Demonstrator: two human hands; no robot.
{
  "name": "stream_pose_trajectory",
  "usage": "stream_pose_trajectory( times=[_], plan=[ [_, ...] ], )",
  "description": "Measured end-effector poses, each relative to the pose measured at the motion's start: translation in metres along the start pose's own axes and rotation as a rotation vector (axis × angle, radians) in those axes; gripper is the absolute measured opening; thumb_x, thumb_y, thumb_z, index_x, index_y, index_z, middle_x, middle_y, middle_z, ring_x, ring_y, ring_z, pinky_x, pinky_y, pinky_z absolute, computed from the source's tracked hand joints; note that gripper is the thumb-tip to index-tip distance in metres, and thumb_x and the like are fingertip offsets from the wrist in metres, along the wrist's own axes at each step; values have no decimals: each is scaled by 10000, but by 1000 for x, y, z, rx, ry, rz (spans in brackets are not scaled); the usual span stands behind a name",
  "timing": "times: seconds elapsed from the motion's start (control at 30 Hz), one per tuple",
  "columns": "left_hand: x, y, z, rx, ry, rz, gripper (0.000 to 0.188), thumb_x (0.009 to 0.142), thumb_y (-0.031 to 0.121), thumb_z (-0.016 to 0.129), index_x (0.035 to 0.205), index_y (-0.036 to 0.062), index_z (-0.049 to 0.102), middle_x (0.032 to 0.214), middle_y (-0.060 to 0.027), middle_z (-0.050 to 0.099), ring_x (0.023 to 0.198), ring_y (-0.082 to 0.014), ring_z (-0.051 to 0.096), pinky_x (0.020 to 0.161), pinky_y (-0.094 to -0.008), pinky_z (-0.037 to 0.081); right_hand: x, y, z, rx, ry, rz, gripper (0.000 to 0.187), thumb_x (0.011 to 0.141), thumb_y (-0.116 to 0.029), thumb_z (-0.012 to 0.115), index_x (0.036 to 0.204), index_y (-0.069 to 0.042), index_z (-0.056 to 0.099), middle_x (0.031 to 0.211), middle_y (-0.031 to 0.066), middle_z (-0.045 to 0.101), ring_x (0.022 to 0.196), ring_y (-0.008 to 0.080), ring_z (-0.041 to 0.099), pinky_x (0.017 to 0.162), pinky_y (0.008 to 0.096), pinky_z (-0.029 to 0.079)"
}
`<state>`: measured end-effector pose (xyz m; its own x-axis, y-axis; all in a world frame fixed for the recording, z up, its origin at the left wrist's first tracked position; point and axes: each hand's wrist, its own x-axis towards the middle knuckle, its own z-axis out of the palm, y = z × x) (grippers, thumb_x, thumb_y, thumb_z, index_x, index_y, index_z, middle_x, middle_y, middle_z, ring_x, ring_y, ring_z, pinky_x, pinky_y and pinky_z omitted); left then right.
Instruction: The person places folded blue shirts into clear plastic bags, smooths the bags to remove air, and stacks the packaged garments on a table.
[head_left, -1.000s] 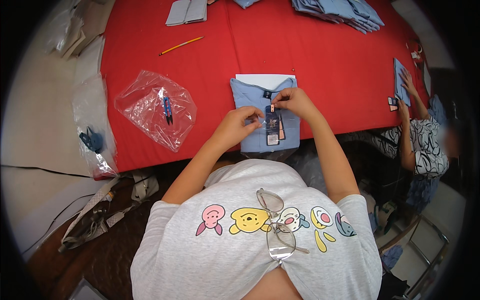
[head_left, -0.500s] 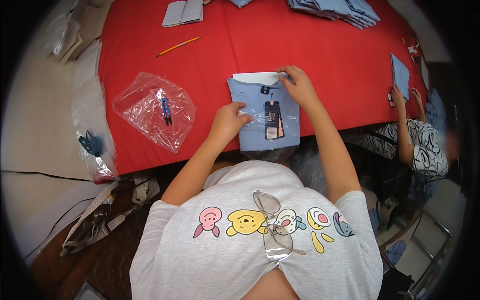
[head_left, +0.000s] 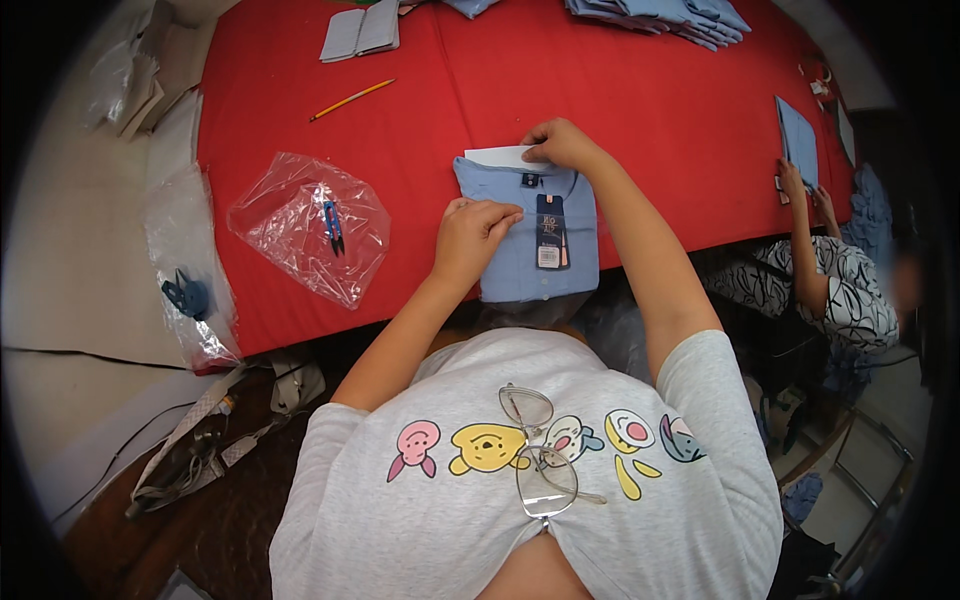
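A folded light-blue shirt [head_left: 512, 262] lies at the table's near edge, its collar away from me. A dark hang tag [head_left: 551, 230] rests on its front. Clear plastic shows around its lower end, like a bag partly over it. From behind the collar sticks out the top of a white card [head_left: 485, 156]. My right hand [head_left: 565, 146] pinches this card at its upper edge, near the shirt's right shoulder. Over the shirt's left side is my left hand [head_left: 472, 238], fingertips pinched together by the tag, seemingly on the thin plastic.
On the red-covered table [head_left: 420, 140] lie blue-handled thread snips [head_left: 333, 225] on a clear plastic bag [head_left: 280, 235], a yellow pencil [head_left: 352, 99], an open notebook [head_left: 360, 33] and a stack of blue shirts [head_left: 665, 18]. At right, another person's hands [head_left: 792, 185] hold a folded blue garment [head_left: 798, 140].
My right hand has moved left along the top edge and taken hold of the white card. My left hand has shifted right, its spread fingers now pinched near the tag.
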<state>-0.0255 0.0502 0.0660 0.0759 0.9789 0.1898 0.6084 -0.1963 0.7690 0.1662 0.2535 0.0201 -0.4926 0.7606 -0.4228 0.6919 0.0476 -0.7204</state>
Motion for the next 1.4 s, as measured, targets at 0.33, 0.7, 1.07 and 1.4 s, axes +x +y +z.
stream_pose_trajectory(
  times=[0.33,0.7,1.07,1.4],
  plan=[
    [-3,-22,11,-27,9,-86,144,906,209,785,949,80,831,1215,-60,757,1148,-246,666,1083,-457,424,-17,9,11,75,38,66,269,844,-188,855,1073,-46,844,972,112,819,900,172,747,858,303,567],
    [29,-49,14,207,-61,29,156,914,270,785,918,120,828,1523,-74,604,1513,-321,412,1264,-534,200,-42,-1,17,-273,74,-131,306,836,-312,874,1087,-139,845,1085,49,787,1140,211,696,1017,423,489],
    [52,-74,-1,11,-351,-23,161,920,257,773,909,98,797,1548,-48,597,1517,-311,411,1261,-534,212,-207,30,45,-138,404,-200,306,744,-203,895,980,-106,726,1455,131,588,1414,352,492,1155,532,388],
    [65,-93,-6,-320,-409,-152,145,985,159,694,985,16,720,1298,-127,754,1148,-220,684,1000,-349,507,-141,48,15,-70,347,-257,159,903,-106,768,941,-34,631,1380,181,637,1302,372,571,1073,461,464]
  ],
)
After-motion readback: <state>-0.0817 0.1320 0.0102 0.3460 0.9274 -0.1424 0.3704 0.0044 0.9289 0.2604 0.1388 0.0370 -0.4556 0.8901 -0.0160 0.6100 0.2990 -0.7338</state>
